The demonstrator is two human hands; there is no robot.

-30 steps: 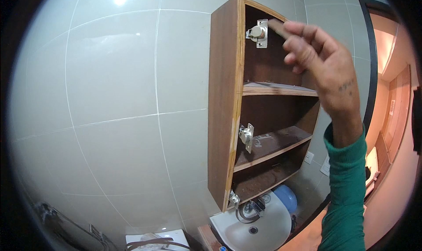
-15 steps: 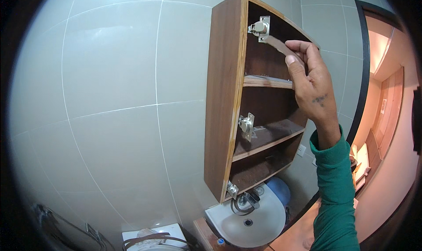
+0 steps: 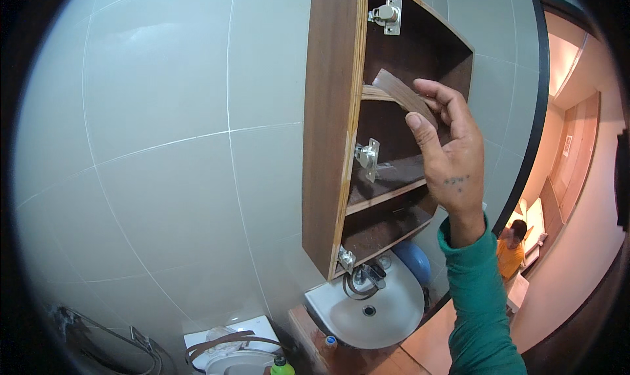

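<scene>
Between thumb and fingers my right hand [image 3: 453, 145] holds a short brown strip [image 3: 399, 94] that looks like wood edge banding. The hand is raised in front of a brown wall cabinet [image 3: 331, 119] with no door on it. The strip's free end points up and left, in front of the upper shelf [image 3: 374, 92]. Metal hinges are fixed inside the cabinet's left side: a top hinge [image 3: 388, 15], a middle hinge [image 3: 369, 159] and a bottom hinge [image 3: 346, 259]. Bare plywood shows along the cabinet's front edge. My left hand is out of sight.
Below the cabinet is a white sink [image 3: 367, 322] with a faucet [image 3: 374, 275] and a blue round object [image 3: 412, 260]. A long brown strip [image 3: 230, 337] lies coiled over the toilet [image 3: 246, 362], near a green bottle [image 3: 282, 367]. Through the doorway a person in yellow [image 3: 510, 253] shows.
My right hand has come down and left with the strip, from near the top hinge to the upper shelf. The view has tilted down; the green bottle and the person now show.
</scene>
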